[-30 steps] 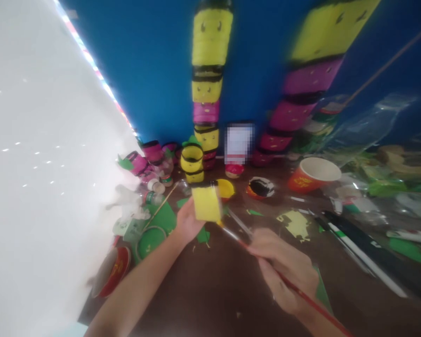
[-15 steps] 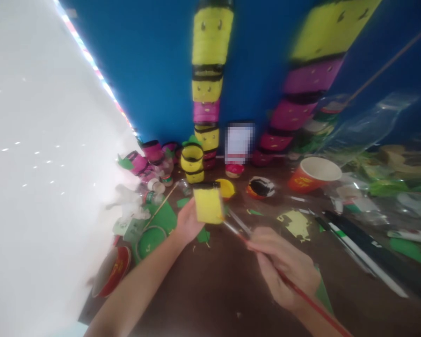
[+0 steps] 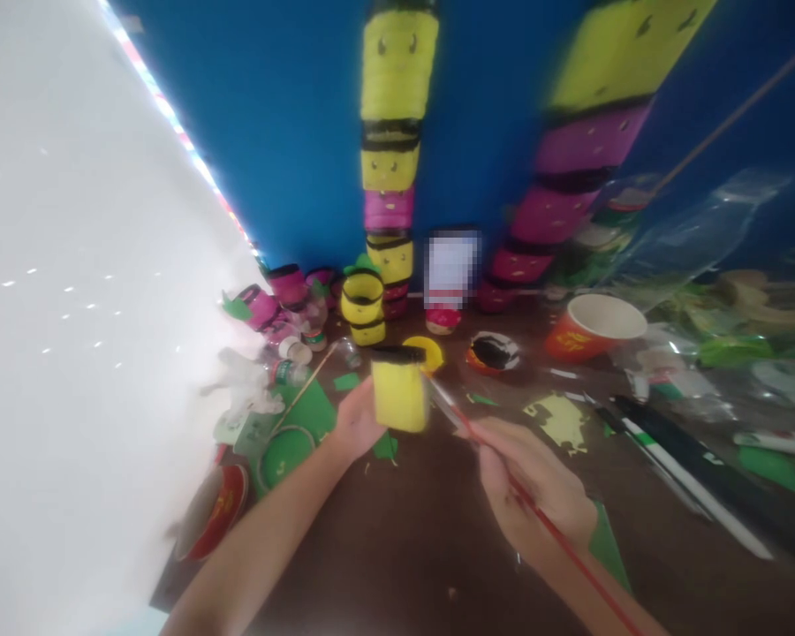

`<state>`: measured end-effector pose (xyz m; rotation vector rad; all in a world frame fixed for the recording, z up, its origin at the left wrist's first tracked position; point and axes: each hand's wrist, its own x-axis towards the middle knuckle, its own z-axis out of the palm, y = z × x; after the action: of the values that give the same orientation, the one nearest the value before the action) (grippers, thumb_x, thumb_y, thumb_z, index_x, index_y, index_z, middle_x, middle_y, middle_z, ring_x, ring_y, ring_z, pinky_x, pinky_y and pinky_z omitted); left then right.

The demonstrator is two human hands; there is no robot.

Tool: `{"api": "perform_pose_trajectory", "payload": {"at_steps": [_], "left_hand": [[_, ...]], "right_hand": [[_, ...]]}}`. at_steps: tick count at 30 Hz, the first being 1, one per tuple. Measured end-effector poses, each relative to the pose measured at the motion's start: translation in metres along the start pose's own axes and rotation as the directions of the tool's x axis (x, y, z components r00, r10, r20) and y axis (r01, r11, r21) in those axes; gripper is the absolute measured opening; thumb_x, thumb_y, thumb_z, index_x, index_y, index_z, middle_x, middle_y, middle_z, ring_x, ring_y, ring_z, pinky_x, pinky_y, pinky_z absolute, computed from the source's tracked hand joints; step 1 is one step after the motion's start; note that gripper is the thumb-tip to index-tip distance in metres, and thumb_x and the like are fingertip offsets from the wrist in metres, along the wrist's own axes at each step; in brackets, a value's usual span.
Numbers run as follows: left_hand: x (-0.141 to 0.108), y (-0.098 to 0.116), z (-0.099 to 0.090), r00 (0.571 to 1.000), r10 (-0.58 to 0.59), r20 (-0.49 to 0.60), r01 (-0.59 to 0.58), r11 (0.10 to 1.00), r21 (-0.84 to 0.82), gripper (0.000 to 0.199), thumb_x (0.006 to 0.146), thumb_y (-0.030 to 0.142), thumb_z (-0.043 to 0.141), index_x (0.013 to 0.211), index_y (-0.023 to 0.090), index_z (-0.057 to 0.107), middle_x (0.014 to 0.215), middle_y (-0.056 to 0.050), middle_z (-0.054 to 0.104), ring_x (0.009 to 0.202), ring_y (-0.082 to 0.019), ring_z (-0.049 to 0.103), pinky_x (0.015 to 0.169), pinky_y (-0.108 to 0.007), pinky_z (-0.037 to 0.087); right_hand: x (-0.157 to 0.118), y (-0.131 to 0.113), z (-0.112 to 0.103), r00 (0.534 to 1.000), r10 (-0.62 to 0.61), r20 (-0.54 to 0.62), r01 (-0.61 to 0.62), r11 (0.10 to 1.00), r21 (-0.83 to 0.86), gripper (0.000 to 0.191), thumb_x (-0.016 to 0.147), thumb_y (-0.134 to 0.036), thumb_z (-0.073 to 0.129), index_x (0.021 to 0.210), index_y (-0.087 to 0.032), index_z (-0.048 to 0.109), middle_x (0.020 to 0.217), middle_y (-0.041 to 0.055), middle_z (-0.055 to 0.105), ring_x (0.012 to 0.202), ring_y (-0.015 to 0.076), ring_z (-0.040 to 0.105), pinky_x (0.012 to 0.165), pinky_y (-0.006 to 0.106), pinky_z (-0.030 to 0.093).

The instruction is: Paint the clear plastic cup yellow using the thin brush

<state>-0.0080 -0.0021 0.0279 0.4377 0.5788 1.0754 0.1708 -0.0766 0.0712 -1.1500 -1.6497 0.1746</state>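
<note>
So the brush [image 3: 445,402] is leaving the bottom right corner of the yellow cup [image 3: 398,397] and is now pointing at its upper right side, while the cup itself is turning a bit and dipping slightly. To me that's meaning the brushwork is shifting off the lower edge, maybe between strokes, though the blur is making it hard to say if the bristles are actually touching. Left hand [image 3: 359,420] is gripping the cup from its left side, with most of the fingers hiding behind it, and keeping it up above the middle of the tabletop [image 3: 384,552], black rim facing the far edge. Right hand [image 3: 536,481] is closing around the red handle, pen style, with the long end trailing back toward the near right corner. The yellow dish [image 3: 430,352] is sitting just behind the cup and partly hiding, so it's staying pretty handy for the brush. The black dish [image 3: 494,353] is sitting to the right of that, and the orange cup [image 3: 593,331] is standing further right. A small yellow pot [image 3: 363,311] is standing toward the far edge, some green paper [image 3: 311,411] is lying off to the left, and a red bowl [image 3: 222,512] is tilting by the left edge.
</note>
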Motion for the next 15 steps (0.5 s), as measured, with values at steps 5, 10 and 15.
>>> {"api": "perform_pose_trajectory", "payload": {"at_steps": [5, 10, 15], "left_hand": [[-0.0017, 0.0007, 0.0010, 0.999, -0.011, 0.051, 0.009, 0.999, 0.034, 0.034, 0.083, 0.034, 0.044, 0.100, 0.013, 0.064, 0.101, -0.012, 0.068, 0.117, -0.030, 0.051, 0.100, -0.045, 0.036], [-0.0004, 0.0002, -0.0006, 0.997, 0.009, 0.072, -0.012, 0.999, 0.042, 0.034, 0.084, 0.034, 0.042, 0.101, 0.013, 0.064, 0.102, -0.011, 0.068, 0.116, -0.030, 0.052, 0.099, -0.045, 0.037], [-0.0009, -0.0002, -0.0014, 0.998, 0.028, 0.050, -0.030, 0.999, 0.033, 0.030, 0.084, 0.031, 0.042, 0.097, 0.016, 0.064, 0.102, -0.009, 0.069, 0.117, -0.029, 0.052, 0.100, -0.043, 0.037]], "right_hand": [[-0.0002, 0.0006, 0.0015, 1.000, 0.003, 0.006, -0.003, 1.000, 0.008, 0.021, 0.080, -0.010, 0.052, 0.094, -0.021, 0.064, 0.085, 0.0046, 0.068, 0.078, 0.0143, 0.065, 0.074, 0.027, 0.057], [0.0014, 0.0016, 0.0020, 1.000, -0.020, 0.009, 0.020, 1.000, 0.024, 0.023, 0.079, -0.007, 0.052, 0.095, -0.020, 0.063, 0.085, 0.0043, 0.068, 0.078, 0.0135, 0.065, 0.074, 0.025, 0.056], [0.0026, 0.0013, 0.0010, 0.998, -0.042, 0.045, 0.041, 0.998, 0.038, 0.023, 0.078, -0.006, 0.052, 0.094, -0.019, 0.063, 0.085, 0.0048, 0.068, 0.079, 0.0134, 0.065, 0.074, 0.025, 0.056]]}}
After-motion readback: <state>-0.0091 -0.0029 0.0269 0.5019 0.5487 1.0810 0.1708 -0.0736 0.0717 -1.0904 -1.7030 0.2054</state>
